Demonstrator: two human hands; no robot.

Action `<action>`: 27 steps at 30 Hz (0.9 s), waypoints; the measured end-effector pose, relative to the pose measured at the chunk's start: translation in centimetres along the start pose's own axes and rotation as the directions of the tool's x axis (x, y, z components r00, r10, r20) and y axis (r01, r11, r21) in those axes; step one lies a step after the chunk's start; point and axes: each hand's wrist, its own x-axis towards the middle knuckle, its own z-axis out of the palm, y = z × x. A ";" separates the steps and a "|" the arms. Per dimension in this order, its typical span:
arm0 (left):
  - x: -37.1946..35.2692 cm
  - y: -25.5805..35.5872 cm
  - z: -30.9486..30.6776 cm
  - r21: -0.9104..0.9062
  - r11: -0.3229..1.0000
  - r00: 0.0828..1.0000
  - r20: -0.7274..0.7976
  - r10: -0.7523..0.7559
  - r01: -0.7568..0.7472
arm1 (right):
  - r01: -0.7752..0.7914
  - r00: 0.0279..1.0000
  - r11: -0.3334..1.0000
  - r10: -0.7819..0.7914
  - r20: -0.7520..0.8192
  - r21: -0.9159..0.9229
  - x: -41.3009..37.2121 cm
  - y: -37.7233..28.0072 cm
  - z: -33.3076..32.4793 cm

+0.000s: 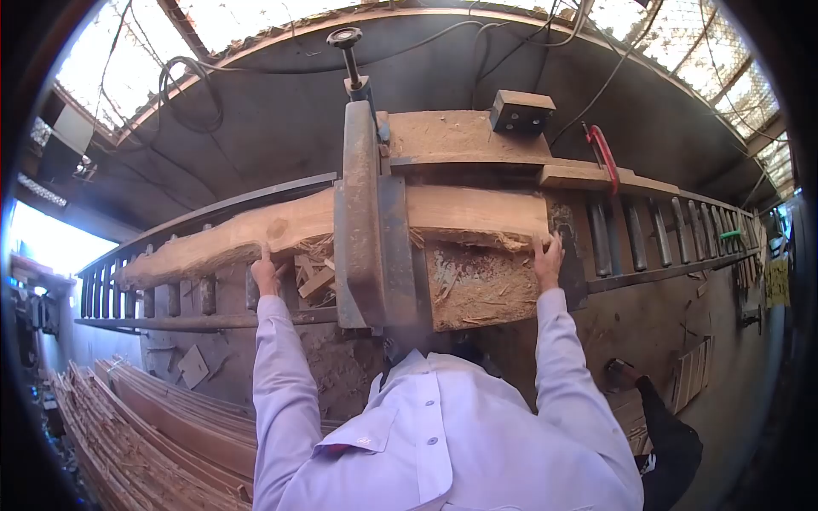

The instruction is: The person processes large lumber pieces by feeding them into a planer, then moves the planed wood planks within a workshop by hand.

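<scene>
A long wooden slab with a rough, barky near edge lies under the upright metal housing of a machine; its longer left part rests over rollers. My left hand is at the near edge of that left part, index finger stretched out against the wood and the other fingers partly hidden. At the slab's right end, my right hand touches the corner with thumb and fingers apart. Sawdust and wood splinters cover the machine bed between my hands.
Roller tracks run out left and right. A red clamp grips the wooden fence, near a bolted block. Stacked boards lie lower left. Another person's dark-clothed leg shows lower right. Cables hang behind.
</scene>
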 end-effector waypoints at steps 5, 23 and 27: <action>-1.1 -0.7 0.0 -0.031 0.999 1.000 0.025 0.012 -0.011 | -0.029 0.932 0.797 0.240 -0.272 0.603 -9.4 -0.5 -0.6; -12.0 -4.1 2.7 0.046 0.994 0.974 0.202 -0.104 0.096 | -0.346 0.786 0.291 0.609 0.106 0.892 -6.3 -6.3 2.7; -11.2 -3.4 1.3 -0.010 0.993 0.977 0.181 -0.114 0.118 | -0.281 0.846 0.403 0.532 0.027 0.871 -6.7 -3.0 -2.1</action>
